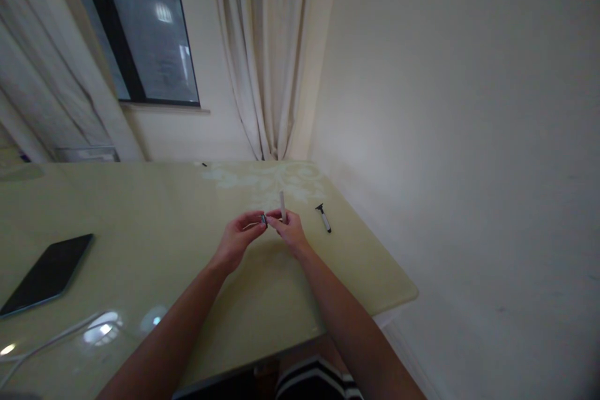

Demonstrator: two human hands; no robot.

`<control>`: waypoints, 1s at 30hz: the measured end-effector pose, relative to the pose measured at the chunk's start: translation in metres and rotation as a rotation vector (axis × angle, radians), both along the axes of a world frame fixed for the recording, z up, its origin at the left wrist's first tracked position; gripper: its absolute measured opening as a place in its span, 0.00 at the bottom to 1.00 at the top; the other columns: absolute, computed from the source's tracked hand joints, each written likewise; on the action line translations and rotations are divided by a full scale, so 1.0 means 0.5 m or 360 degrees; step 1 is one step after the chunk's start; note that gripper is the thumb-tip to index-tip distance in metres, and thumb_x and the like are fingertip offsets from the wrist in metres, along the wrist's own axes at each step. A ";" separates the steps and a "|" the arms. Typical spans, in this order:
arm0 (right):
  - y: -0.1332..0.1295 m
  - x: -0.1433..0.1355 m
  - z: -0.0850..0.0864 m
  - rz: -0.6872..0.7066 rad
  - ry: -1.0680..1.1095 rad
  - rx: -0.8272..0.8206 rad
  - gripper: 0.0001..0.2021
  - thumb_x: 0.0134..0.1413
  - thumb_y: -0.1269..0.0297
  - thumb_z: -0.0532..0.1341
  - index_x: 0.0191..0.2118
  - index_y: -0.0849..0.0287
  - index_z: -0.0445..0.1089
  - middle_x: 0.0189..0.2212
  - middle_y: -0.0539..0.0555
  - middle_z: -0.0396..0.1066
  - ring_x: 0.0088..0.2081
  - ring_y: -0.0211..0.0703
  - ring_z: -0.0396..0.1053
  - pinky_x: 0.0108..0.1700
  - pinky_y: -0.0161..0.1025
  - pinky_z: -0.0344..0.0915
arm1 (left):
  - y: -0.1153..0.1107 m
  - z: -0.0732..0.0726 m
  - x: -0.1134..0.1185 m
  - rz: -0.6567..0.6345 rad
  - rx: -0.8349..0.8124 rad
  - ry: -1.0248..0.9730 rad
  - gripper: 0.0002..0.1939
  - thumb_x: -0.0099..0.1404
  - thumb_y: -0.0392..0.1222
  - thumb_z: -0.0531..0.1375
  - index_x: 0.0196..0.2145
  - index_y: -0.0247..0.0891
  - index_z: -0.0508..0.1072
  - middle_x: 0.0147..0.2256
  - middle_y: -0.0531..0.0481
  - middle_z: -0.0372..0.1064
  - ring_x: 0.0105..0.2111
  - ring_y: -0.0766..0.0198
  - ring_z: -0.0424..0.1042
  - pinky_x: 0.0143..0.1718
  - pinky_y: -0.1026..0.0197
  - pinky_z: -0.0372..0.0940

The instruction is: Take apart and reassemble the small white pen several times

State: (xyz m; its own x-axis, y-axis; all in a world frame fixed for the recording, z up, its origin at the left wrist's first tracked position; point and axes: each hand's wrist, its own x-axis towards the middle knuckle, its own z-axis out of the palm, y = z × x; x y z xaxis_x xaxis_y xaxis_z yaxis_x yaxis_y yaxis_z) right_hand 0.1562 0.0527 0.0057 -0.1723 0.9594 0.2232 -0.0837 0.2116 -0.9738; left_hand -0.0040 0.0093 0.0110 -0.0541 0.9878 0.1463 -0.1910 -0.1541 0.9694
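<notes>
Both hands meet above the middle of the table, fingertips close together. My left hand [238, 239] pinches a small dark piece [264, 220] with a bluish edge, too small to identify. In my right hand [291, 231] is a slim white stick [282, 203], pointing up and away; the fingers hide its lower end. The right fingertips also reach the small dark piece. To the right of that hand, a razor [324, 219] with a black head and a pale handle lies on the table.
The pale green glossy table [370, 269] meets a white wall on the right. A black tablet [47, 272] lies at left, with a white cable [51, 340] in front of it. A tiny dark object [204, 165] sits near the far edge, before the curtains [267, 56].
</notes>
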 end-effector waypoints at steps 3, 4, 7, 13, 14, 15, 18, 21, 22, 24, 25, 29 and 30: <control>0.000 0.000 -0.001 0.0028 0.0050 -0.0025 0.14 0.47 0.56 0.70 0.35 0.61 0.79 0.20 0.47 0.67 0.22 0.34 0.56 0.24 0.34 0.52 | -0.001 0.004 0.000 -0.0035 0.0027 0.0054 0.28 0.51 0.53 0.76 0.47 0.36 0.81 0.46 0.40 0.82 0.48 0.49 0.79 0.57 0.45 0.70; 0.000 0.000 -0.002 0.0021 0.0071 -0.0041 0.13 0.47 0.56 0.70 0.35 0.60 0.79 0.20 0.47 0.67 0.21 0.33 0.55 0.23 0.34 0.52 | -0.002 0.005 0.001 -0.0050 0.0033 0.0074 0.29 0.51 0.52 0.76 0.48 0.36 0.81 0.47 0.40 0.82 0.49 0.49 0.79 0.58 0.45 0.69; 0.002 0.000 -0.003 -0.0005 0.0110 -0.0084 0.14 0.47 0.55 0.70 0.35 0.60 0.79 0.20 0.47 0.67 0.21 0.33 0.54 0.23 0.33 0.51 | -0.005 0.010 0.005 -0.0093 0.0050 0.0129 0.31 0.51 0.50 0.76 0.52 0.37 0.81 0.48 0.41 0.82 0.50 0.49 0.79 0.59 0.44 0.69; 0.008 0.000 -0.006 0.0045 0.0090 -0.0046 0.18 0.48 0.50 0.71 0.37 0.59 0.76 0.23 0.48 0.68 0.21 0.32 0.54 0.22 0.33 0.49 | -0.001 0.010 0.004 0.0023 0.0176 0.0296 0.28 0.51 0.49 0.75 0.48 0.37 0.80 0.42 0.44 0.83 0.44 0.52 0.80 0.51 0.46 0.74; 0.009 0.001 -0.008 0.0069 0.0083 -0.0028 0.19 0.51 0.47 0.69 0.37 0.58 0.74 0.24 0.48 0.68 0.20 0.32 0.53 0.22 0.33 0.49 | 0.001 0.009 0.002 0.0084 0.0208 0.0365 0.27 0.51 0.49 0.75 0.47 0.37 0.80 0.40 0.44 0.82 0.41 0.53 0.80 0.48 0.48 0.75; 0.011 0.003 -0.010 0.0088 0.0076 -0.0006 0.20 0.55 0.44 0.66 0.38 0.57 0.72 0.25 0.47 0.67 0.20 0.32 0.53 0.22 0.33 0.50 | 0.004 0.007 -0.002 0.0154 0.0238 0.0450 0.26 0.50 0.48 0.74 0.46 0.37 0.80 0.39 0.45 0.82 0.39 0.55 0.80 0.45 0.49 0.76; 0.017 0.013 -0.015 0.0125 -0.0069 0.0087 0.23 0.62 0.38 0.57 0.35 0.55 0.66 0.24 0.46 0.63 0.21 0.34 0.56 0.24 0.33 0.53 | 0.013 0.001 -0.013 0.0321 0.0302 0.0700 0.24 0.51 0.48 0.72 0.46 0.38 0.79 0.37 0.47 0.80 0.33 0.58 0.78 0.39 0.52 0.75; 0.018 0.028 -0.014 0.0136 -0.0387 0.0218 0.24 0.65 0.39 0.54 0.32 0.56 0.67 0.20 0.45 0.59 0.23 0.36 0.57 0.27 0.34 0.55 | 0.022 -0.007 -0.023 0.0352 0.0280 0.0754 0.23 0.52 0.47 0.70 0.45 0.38 0.77 0.39 0.46 0.79 0.33 0.58 0.77 0.37 0.54 0.74; 0.017 0.033 -0.012 0.0132 -0.0491 0.0272 0.25 0.67 0.40 0.53 0.31 0.57 0.69 0.20 0.46 0.60 0.23 0.37 0.58 0.28 0.34 0.55 | 0.025 -0.010 -0.025 0.0346 0.0256 0.0744 0.23 0.52 0.47 0.69 0.45 0.38 0.77 0.39 0.46 0.79 0.33 0.58 0.78 0.37 0.54 0.74; 0.014 0.041 -0.005 0.0087 -0.0696 0.0402 0.25 0.70 0.43 0.52 0.32 0.58 0.73 0.21 0.48 0.64 0.26 0.38 0.62 0.31 0.35 0.56 | 0.030 -0.015 -0.028 0.0335 0.0218 0.0721 0.23 0.52 0.47 0.68 0.46 0.38 0.76 0.40 0.45 0.79 0.34 0.58 0.78 0.37 0.54 0.74; 0.013 0.043 -0.001 0.0053 -0.0813 0.0465 0.25 0.71 0.44 0.52 0.32 0.58 0.74 0.23 0.49 0.66 0.28 0.39 0.64 0.33 0.35 0.56 | 0.031 -0.018 -0.029 0.0332 0.0211 0.0714 0.23 0.52 0.47 0.68 0.46 0.38 0.75 0.40 0.45 0.79 0.34 0.58 0.78 0.37 0.54 0.74; 0.007 0.046 0.007 -0.0196 -0.1217 0.0570 0.23 0.72 0.50 0.55 0.32 0.56 0.78 0.30 0.52 0.75 0.33 0.41 0.69 0.35 0.36 0.54 | 0.032 -0.023 -0.027 0.0310 0.0227 0.0739 0.22 0.53 0.47 0.68 0.46 0.40 0.76 0.40 0.45 0.79 0.35 0.57 0.78 0.39 0.53 0.73; 0.006 0.044 0.007 -0.0240 -0.1260 0.0575 0.22 0.73 0.50 0.55 0.33 0.56 0.79 0.31 0.52 0.77 0.34 0.42 0.69 0.35 0.36 0.54 | 0.031 -0.024 -0.026 0.0307 0.0224 0.0747 0.22 0.53 0.47 0.68 0.45 0.40 0.76 0.40 0.45 0.79 0.35 0.57 0.78 0.39 0.53 0.73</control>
